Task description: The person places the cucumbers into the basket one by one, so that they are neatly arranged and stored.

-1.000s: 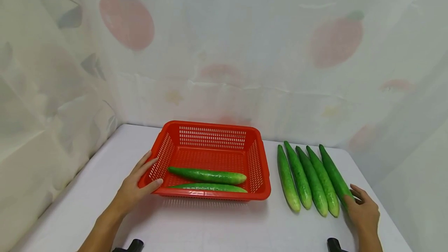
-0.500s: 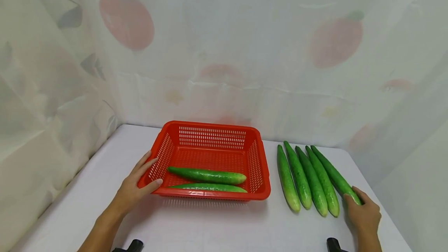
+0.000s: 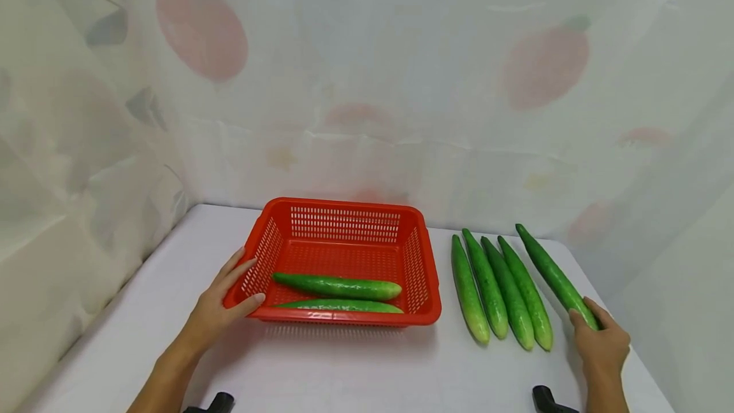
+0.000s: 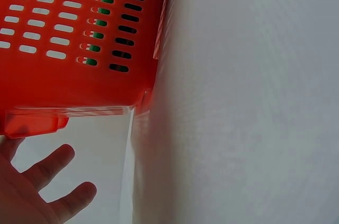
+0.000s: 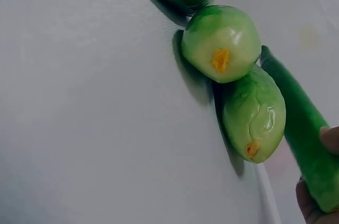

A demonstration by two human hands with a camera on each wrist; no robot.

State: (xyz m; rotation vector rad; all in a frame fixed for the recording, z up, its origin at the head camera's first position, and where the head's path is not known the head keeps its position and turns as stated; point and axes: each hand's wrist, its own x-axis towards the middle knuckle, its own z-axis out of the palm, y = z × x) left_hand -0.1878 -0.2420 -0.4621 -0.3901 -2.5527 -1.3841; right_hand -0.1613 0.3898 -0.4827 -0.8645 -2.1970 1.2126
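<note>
My right hand [image 3: 602,340] grips the pale near end of a long green cucumber [image 3: 553,271], thumb on one side and fingers on the other. Its far tip is raised off the table. In the right wrist view this cucumber [image 5: 302,123] slants away past the blunt ends of other cucumbers [image 5: 254,115]. My left hand [image 3: 215,311] touches the left rim of a red plastic basket [image 3: 344,204], its fingers spread and mostly straight. The left wrist view shows those fingers [image 4: 47,168] below the basket's perforated side. Inside the basket lie two cucumbers [image 3: 338,286], one partly hidden by the near rim.
Several more cucumbers [image 3: 504,289] lie side by side on the white table [image 3: 355,375], right of the basket. A patterned curtain [image 3: 367,81] hangs behind and along the sides. Black device parts [image 3: 220,402] show at the bottom edge.
The right hand has closed round the rightmost cucumber and lifted it, moving it slightly right, away from the row. The left hand stays at the basket rim.
</note>
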